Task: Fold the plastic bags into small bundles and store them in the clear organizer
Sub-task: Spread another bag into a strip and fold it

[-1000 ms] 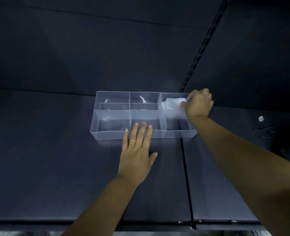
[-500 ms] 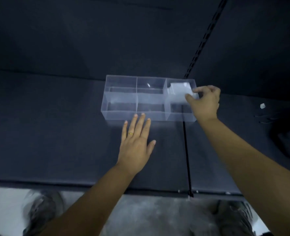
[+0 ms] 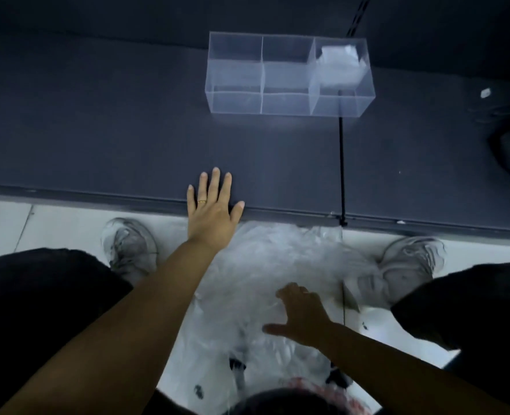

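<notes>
Bags (image 3: pixel 262 265) are back in my view. 1 second ago I was looking at the organizer (image 3: pixel 235 103) close up, with the right hand (image 3: pixel 303 316) at its far right compartment on the bundle (image 3: pixel 340 64). Now the head has tipped down, and the right hand has left the organizer and dropped to the loose pile on the floor (image 3: pixel 68 223), between the shoes (image 3: pixel 129 250). The bundle stays behind in that far right compartment, and the other 5 look unfilled. I read that as 1 bag stored and the next being fetched, so the task is at an early stage with a large heap left to fold.

The left hand (image 3: pixel 212 214) has drawn back too. It was just short of the organizer's near wall, and now it lies flat on the near edge of the table (image 3: pixel 98 130), well apart from the organizer. Its fingers (image 3: pixel 216 181) are straight and slightly spread, thumb out to the right, holding nothing.

The right hand sits on top of the pile, thumb stuck out to the left, fingers (image 3: pixel 291 292) bent down into the plastic. The hand is blurred, and I cannot tell whether the fingers have closed on a bag or merely touch it.
</notes>
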